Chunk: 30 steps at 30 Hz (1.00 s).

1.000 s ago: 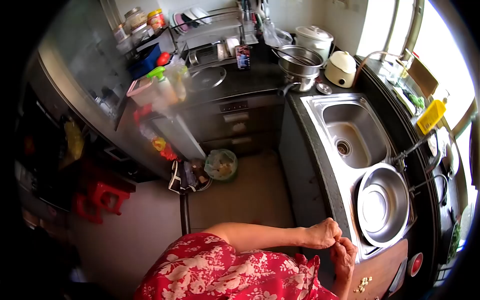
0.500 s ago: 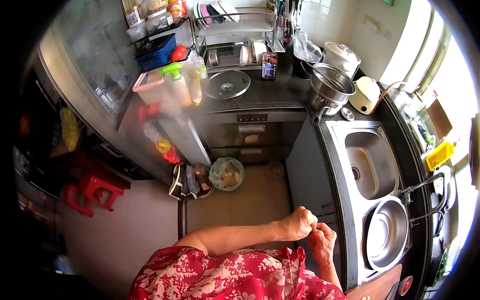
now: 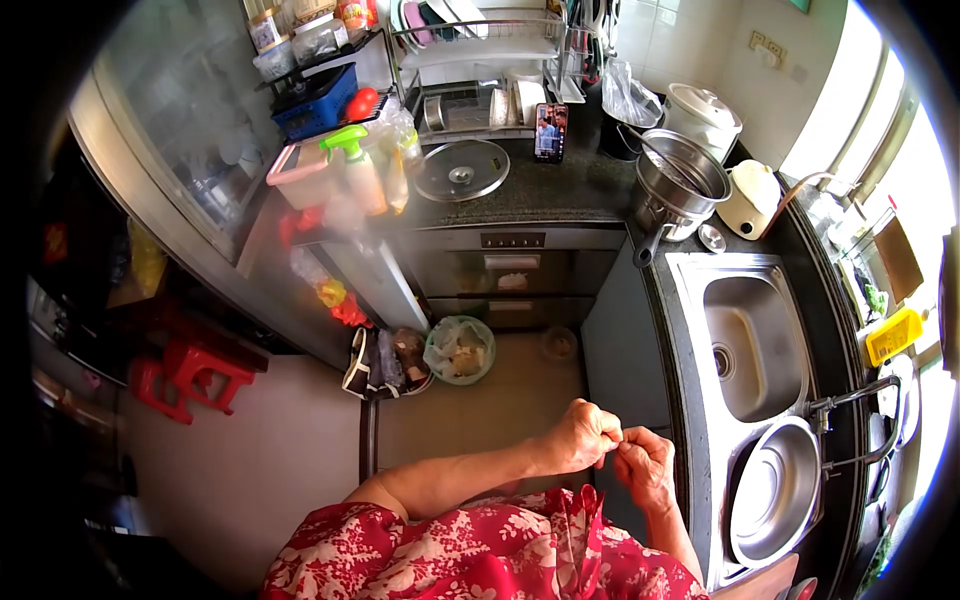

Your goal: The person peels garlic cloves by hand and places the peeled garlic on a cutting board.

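Observation:
My left hand (image 3: 581, 437) is closed, its thumb and fingers pinched together. Just right of it, my right hand (image 3: 646, 467) is closed in a pinch too. The fingertips of both hands meet, or nearly meet, in front of the red flowered garment (image 3: 430, 555) I wear. Anything between the fingers is too small or hidden to make out. Beside my right hand runs the dark counter edge with the double steel sink (image 3: 690, 300).
A steel basin (image 3: 775, 495) sits in the near sink bowl. A pot with a strainer (image 3: 680, 170), a phone (image 3: 549, 133) and a glass lid (image 3: 462, 170) stand on the counter. Below are a lined bin (image 3: 460, 350) and bags (image 3: 385, 365); red stools (image 3: 200, 380) stand left.
The view has turned slightly, so the kitchen sits a little further right. My two hands are slightly higher in view, the left one further left, with fingertips still together.

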Each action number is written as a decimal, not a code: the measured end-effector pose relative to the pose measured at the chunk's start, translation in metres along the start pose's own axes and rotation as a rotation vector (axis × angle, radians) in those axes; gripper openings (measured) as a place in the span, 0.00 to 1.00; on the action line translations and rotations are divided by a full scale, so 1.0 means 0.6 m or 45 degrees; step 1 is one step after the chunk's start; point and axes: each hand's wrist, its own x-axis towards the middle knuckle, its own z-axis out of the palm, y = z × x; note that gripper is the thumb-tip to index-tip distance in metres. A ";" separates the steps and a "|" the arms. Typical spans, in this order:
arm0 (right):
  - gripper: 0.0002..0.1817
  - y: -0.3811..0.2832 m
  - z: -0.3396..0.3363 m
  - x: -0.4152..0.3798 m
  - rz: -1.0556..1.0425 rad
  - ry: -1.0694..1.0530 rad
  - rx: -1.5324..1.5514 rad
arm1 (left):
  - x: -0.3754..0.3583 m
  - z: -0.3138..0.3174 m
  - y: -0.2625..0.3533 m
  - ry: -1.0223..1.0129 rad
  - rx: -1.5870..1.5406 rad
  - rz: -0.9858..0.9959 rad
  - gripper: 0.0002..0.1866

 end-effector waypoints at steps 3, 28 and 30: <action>0.09 0.003 -0.008 0.009 -0.010 0.011 0.023 | 0.009 0.004 0.020 0.036 0.045 -0.050 0.04; 0.07 0.002 -0.091 -0.005 -0.073 0.303 0.210 | 0.065 0.103 0.021 0.287 0.377 0.338 0.05; 0.07 0.007 -0.090 -0.006 -0.109 0.343 0.038 | 0.063 0.101 0.033 0.242 0.318 0.227 0.05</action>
